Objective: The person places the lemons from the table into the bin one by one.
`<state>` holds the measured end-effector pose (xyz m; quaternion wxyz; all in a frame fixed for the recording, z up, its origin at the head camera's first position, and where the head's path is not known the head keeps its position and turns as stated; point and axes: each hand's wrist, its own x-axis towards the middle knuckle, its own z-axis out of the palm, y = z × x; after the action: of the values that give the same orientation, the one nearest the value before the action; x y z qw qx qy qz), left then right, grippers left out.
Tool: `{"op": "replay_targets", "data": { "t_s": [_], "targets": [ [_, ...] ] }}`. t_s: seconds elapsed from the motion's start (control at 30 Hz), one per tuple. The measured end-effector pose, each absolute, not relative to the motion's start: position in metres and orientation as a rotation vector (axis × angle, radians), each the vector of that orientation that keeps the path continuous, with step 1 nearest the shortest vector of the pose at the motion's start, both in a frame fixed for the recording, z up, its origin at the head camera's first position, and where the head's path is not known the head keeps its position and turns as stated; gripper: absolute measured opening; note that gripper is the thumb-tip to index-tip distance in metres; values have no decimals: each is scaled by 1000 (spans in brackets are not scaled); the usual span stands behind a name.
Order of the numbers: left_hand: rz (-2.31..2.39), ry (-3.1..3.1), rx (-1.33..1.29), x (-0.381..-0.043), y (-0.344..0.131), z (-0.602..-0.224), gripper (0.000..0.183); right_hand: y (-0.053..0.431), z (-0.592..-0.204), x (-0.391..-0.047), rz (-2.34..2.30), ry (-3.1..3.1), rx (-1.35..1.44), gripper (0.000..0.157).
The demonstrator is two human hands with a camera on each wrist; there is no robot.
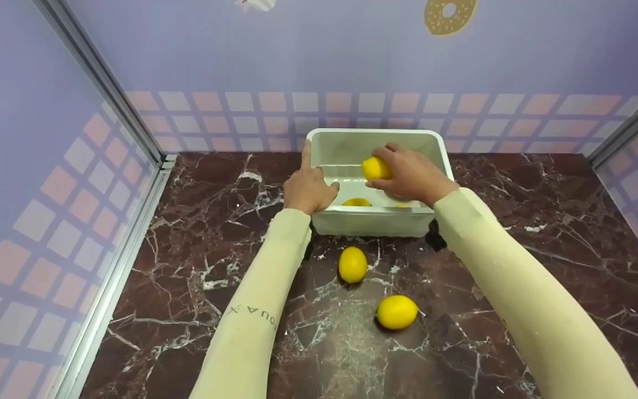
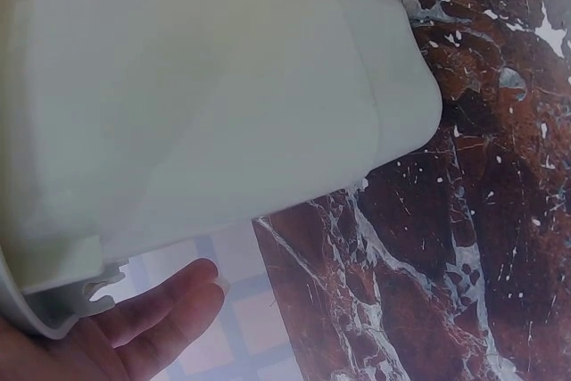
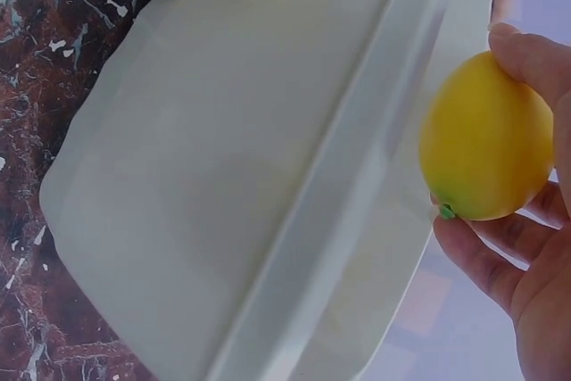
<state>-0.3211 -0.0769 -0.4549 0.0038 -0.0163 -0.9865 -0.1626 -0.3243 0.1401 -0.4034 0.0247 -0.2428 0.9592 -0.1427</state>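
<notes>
A white plastic bin stands against the back wall. Above its interior, my right hand grips a yellow lemon between thumb and fingers; its green tip shows in the right wrist view. My left hand holds the bin's left rim, index finger pointing along it and thumb over the inside. In the left wrist view two fingers lie outside the bin wall. Inside the bin another lemon shows partly, and a sliver of yellow lies further right behind the front rim.
Two lemons lie on the dark marbled tabletop in front of the bin: one upright-looking lemon near it, another lemon closer to me. Purple panels with a tile pattern enclose the back and both sides. A metal rail edges the left.
</notes>
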Motion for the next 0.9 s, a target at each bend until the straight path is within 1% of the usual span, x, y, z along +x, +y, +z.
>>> {"op": "replay_targets", "data": {
  "t_s": [0.47,0.9],
  "targets": [
    [-484,-3118,-37,-321,-76,-455,55,137,-396,-332,-465,2967,-780,62],
    [-492,-3107,-32,-322,-76,-454,56,134,-388,-339,-430,2933,-750,62]
  ]
}}
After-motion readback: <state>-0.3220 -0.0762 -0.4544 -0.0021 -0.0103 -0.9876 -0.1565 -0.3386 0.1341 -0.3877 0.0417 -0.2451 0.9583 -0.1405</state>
